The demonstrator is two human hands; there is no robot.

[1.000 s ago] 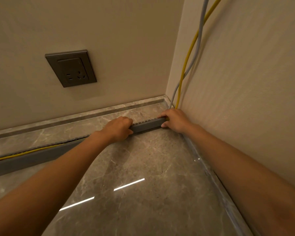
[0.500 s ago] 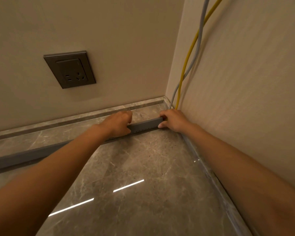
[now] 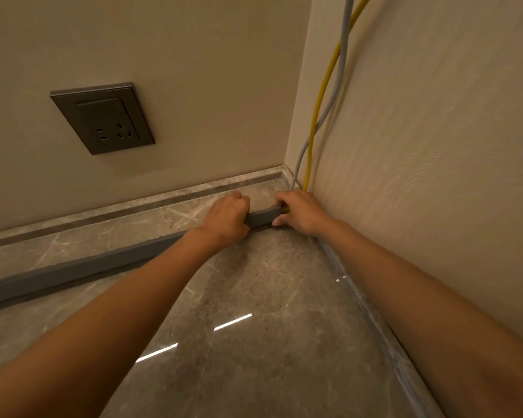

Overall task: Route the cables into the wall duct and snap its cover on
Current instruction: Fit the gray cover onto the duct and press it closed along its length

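A long grey cable duct [image 3: 82, 271] lies on the marble floor, running from the left edge to the corner, with its cover on along the visible length. My left hand [image 3: 227, 218] grips over the duct near its right end. My right hand [image 3: 299, 211] pinches the duct's very end [image 3: 264, 217] by the corner. A yellow cable [image 3: 319, 104] and a grey cable [image 3: 337, 86] hang down the wall corner and disappear behind my right hand into the duct end.
A dark grey wall socket [image 3: 103, 117] sits on the back wall at upper left. A marble skirting [image 3: 133, 206] runs along the back wall, and another along the right wall [image 3: 372, 315]. Polished floor [image 3: 254, 327] stretches toward me.
The slotted duct top and yellow cable that showed a second ago are now covered along the whole length. My left hand slid right toward the corner, closer to my right hand.
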